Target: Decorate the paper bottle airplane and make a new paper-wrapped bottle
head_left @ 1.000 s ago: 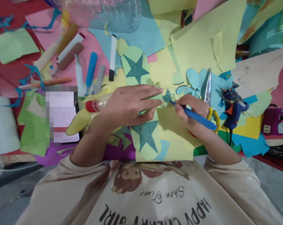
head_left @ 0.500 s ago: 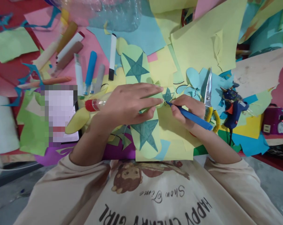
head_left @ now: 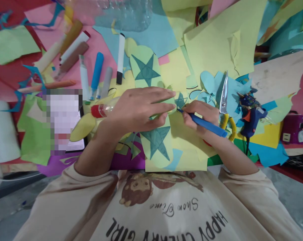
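Observation:
A pale green paper cutout (head_left: 164,162) with coloured star shapes lies in front of me. One large star (head_left: 145,70) is above my hands and another (head_left: 158,142) below. My left hand (head_left: 141,108) rests flat over the cutout's middle with its fingers spread, hiding part of it. In my right hand (head_left: 201,112) is a blue marker (head_left: 206,124), its tip at a small, partly filled star (head_left: 181,100) just right of my left fingertips. Under my left wrist is a clear bottle with a red cap (head_left: 98,111).
Scissors with yellow handles (head_left: 224,97) and a blue glue gun (head_left: 250,117) lie to the right. Several markers, among them a blue one (head_left: 97,72), are at the upper left. A phone (head_left: 76,144) lies left, beside a white roll (head_left: 3,132). Coloured paper sheets (head_left: 221,43) cover the table.
Hardly anything differs. The view has shifted very slightly, and the blue marker is still held against the small star. My left hand stays in place on the cutout.

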`<state>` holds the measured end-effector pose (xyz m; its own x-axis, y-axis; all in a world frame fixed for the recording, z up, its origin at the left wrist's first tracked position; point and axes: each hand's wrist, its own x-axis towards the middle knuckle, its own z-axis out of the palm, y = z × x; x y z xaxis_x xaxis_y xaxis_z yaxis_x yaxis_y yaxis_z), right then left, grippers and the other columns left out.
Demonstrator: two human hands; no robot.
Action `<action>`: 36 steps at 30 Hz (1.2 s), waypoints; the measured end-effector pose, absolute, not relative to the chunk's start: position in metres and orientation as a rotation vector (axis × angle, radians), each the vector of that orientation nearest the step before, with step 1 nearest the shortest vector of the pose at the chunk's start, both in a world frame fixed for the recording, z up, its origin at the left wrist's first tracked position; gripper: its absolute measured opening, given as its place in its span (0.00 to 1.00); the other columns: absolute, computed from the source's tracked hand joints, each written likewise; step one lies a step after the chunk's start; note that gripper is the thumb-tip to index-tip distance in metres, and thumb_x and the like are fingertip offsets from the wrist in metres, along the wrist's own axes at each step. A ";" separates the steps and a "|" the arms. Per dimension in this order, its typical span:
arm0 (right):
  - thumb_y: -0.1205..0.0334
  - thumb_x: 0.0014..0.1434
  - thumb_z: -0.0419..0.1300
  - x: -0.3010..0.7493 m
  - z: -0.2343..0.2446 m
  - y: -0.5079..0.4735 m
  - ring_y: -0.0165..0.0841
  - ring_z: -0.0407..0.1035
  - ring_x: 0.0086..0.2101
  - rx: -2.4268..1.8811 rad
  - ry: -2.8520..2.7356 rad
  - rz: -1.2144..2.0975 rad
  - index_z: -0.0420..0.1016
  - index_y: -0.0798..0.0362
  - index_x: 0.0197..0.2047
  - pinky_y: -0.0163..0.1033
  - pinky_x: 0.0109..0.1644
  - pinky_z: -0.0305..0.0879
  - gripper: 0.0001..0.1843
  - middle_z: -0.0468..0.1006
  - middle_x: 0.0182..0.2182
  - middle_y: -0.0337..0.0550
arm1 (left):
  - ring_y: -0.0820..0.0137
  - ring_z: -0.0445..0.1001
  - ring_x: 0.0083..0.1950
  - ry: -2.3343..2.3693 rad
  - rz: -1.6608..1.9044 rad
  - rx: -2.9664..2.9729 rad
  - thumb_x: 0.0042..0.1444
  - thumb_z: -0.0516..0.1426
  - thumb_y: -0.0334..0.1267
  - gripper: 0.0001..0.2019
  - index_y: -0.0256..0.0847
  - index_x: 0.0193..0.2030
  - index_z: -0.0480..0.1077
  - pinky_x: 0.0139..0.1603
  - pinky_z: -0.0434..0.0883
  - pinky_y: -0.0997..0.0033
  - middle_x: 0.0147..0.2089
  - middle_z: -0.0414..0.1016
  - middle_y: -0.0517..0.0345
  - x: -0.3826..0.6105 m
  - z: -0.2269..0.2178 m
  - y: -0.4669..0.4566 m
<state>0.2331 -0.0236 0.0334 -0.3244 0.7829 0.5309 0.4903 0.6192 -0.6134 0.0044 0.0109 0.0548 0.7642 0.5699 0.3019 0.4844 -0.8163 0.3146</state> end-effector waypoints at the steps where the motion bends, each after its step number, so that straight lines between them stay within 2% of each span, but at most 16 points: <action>1: 0.65 0.61 0.57 0.233 0.033 -0.023 0.30 0.71 0.25 -1.004 -1.999 0.439 0.68 0.48 0.30 0.37 0.29 0.71 0.07 0.74 0.23 0.35 | 0.61 0.81 0.55 0.833 0.573 2.745 0.62 0.53 0.32 0.13 0.50 0.48 0.75 0.52 0.81 0.58 0.60 0.79 0.57 0.004 0.055 0.011; 5: 0.67 0.60 0.57 0.233 0.035 -0.023 0.30 0.70 0.24 -0.984 -2.005 0.444 0.67 0.48 0.29 0.37 0.28 0.69 0.08 0.73 0.22 0.35 | 0.61 0.81 0.55 0.839 0.564 2.748 0.62 0.53 0.33 0.14 0.51 0.48 0.75 0.53 0.81 0.57 0.59 0.79 0.58 0.005 0.056 0.011; 14: 0.67 0.61 0.61 0.232 0.035 -0.023 0.29 0.72 0.26 -0.977 -1.898 0.467 0.72 0.48 0.35 0.35 0.28 0.69 0.04 0.78 0.26 0.36 | 0.59 0.80 0.56 0.835 0.580 2.689 0.61 0.54 0.32 0.14 0.51 0.48 0.76 0.54 0.80 0.57 0.60 0.79 0.57 0.003 0.054 0.010; 22: 0.72 0.59 0.59 0.233 0.036 -0.023 0.30 0.71 0.26 -0.937 -1.987 0.447 0.67 0.48 0.32 0.35 0.29 0.69 0.09 0.73 0.23 0.35 | 0.61 0.81 0.55 0.850 0.560 2.702 0.62 0.52 0.33 0.14 0.52 0.48 0.76 0.54 0.80 0.58 0.60 0.79 0.59 0.004 0.056 0.010; 25: 0.71 0.59 0.59 0.233 0.037 -0.023 0.29 0.70 0.25 -0.936 -1.998 0.447 0.66 0.48 0.31 0.35 0.28 0.67 0.09 0.73 0.22 0.34 | 0.60 0.81 0.55 0.850 0.553 2.705 0.62 0.53 0.33 0.14 0.51 0.48 0.76 0.53 0.81 0.56 0.59 0.79 0.58 0.005 0.057 0.010; 31: 0.66 0.62 0.59 0.232 0.033 -0.022 0.29 0.72 0.26 -0.955 -1.898 0.453 0.69 0.48 0.33 0.36 0.29 0.70 0.06 0.76 0.25 0.36 | 0.63 0.81 0.55 0.858 0.548 2.755 0.62 0.52 0.33 0.13 0.51 0.46 0.75 0.52 0.81 0.59 0.58 0.80 0.59 0.006 0.057 0.011; 36: 0.68 0.61 0.60 0.233 0.032 -0.022 0.30 0.73 0.27 -0.937 -1.921 0.431 0.69 0.48 0.35 0.36 0.30 0.72 0.05 0.77 0.26 0.37 | 0.61 0.81 0.54 0.830 0.564 2.768 0.63 0.52 0.33 0.13 0.49 0.46 0.75 0.52 0.81 0.59 0.60 0.79 0.57 0.005 0.056 0.011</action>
